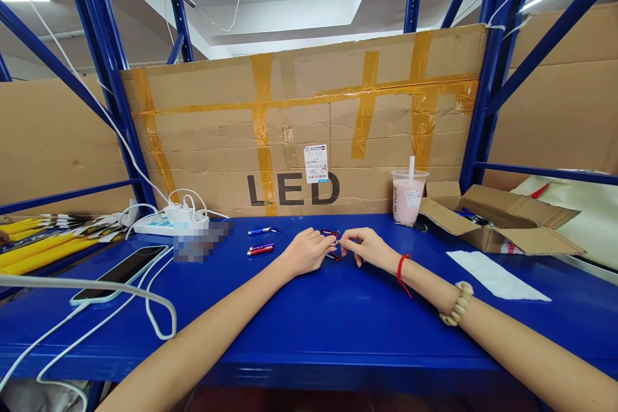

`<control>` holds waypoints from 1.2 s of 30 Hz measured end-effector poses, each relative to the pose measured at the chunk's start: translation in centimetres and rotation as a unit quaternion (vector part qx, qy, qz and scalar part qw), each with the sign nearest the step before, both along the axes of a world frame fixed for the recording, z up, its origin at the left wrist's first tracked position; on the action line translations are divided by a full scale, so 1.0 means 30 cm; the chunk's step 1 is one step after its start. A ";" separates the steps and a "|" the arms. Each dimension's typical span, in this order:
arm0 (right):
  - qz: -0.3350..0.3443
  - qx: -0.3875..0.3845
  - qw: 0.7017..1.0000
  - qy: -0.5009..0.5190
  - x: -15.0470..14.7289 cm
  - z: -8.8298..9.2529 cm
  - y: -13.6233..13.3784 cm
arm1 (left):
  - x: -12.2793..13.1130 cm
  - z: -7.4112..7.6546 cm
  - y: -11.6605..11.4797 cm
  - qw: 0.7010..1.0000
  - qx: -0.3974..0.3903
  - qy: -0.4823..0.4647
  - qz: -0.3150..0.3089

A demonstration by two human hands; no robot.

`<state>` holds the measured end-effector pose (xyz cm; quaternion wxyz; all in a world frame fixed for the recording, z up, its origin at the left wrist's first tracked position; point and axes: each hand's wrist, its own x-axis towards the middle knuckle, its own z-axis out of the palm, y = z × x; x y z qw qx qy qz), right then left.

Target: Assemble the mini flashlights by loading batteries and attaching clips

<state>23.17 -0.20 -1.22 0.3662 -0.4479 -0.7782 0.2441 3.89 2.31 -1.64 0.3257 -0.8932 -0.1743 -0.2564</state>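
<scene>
My left hand (309,251) is closed over the blue tabletop, its fingertips curled around a small thing too hidden to name. Just to its right, my right hand (367,248) has thumb and forefinger brought together in a pinch near my left fingertips; whatever lies between them is too small to make out. A dark red, shiny small cylinder (330,232) shows behind the fingertips, and another dark red piece (333,257) pokes out below. Left of my hands lie a slim blue metal cylinder with a loop (262,231) and a red metal cylinder (261,249).
A pink drink cup with a straw (408,198) stands at the back right, beside an open cardboard box (497,217) with small items inside. White paper (497,275) lies right. A phone (120,273), cables and a power strip (168,222) occupy the left. Cardboard (217,161) closes the back.
</scene>
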 end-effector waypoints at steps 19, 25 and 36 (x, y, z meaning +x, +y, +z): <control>0.099 -0.086 0.991 0.035 -0.006 -0.021 0.012 | 0.010 -0.001 -0.009 0.998 0.068 -0.013 -0.010; 0.073 -0.051 0.995 0.041 -0.014 -0.002 0.002 | 0.018 0.005 -0.010 0.999 0.015 -0.041 0.031; -0.154 0.278 0.940 -0.121 0.040 0.057 -0.014 | 0.033 0.005 -0.021 0.989 -0.074 -0.062 0.114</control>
